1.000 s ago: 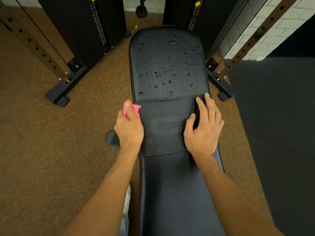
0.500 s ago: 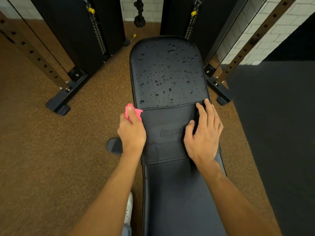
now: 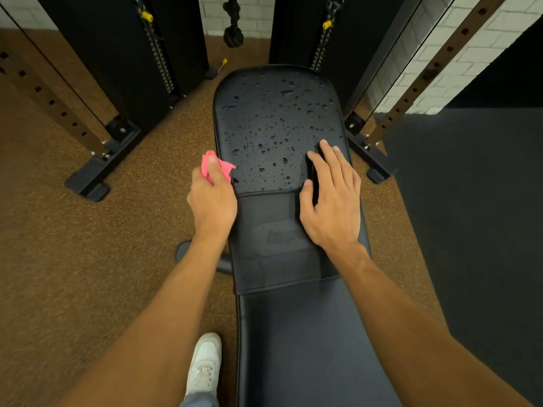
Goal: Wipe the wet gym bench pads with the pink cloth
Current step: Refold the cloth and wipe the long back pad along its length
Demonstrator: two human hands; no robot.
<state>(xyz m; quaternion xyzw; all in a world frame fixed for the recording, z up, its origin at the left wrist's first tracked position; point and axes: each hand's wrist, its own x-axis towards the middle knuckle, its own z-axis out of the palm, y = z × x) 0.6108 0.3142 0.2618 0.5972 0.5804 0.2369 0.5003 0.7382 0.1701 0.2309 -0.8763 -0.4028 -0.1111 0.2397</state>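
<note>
Nearest, the long black bench pad [image 3: 308, 348] looks dry and smooth. A white shoe [image 3: 205, 359] stands on the floor just beside its left edge. Beyond a seam lies a shorter middle pad [image 3: 264, 230], also dry, with a faint embossed logo.

The right hand [image 3: 332, 201] rests flat on the bench's right side across the next seam. Its fingers are straight and spread, holding nothing, with the fingertips on the wet far pad [image 3: 276, 118]. The left hand [image 3: 213, 201] is at the bench's left edge, fingers curled round the bunched pink cloth [image 3: 219, 165]. The cloth sits at the near left corner of the far pad, its tip at the pad's edge.

The far pad is rounded at its far end and beaded all over with water drops, large and small.

To the left, brown speckled floor [image 3: 73, 259] lies open as far as a rack's black foot [image 3: 88, 183]. To the right there is a narrower brown strip, then a dark mat [image 3: 470, 201]. Another rack foot [image 3: 370, 160] sits just beside the far pad's right edge. Two black weight stacks [image 3: 123, 69] stand near the pad's far end, and a knotted rope [image 3: 233, 30] hangs between them.
</note>
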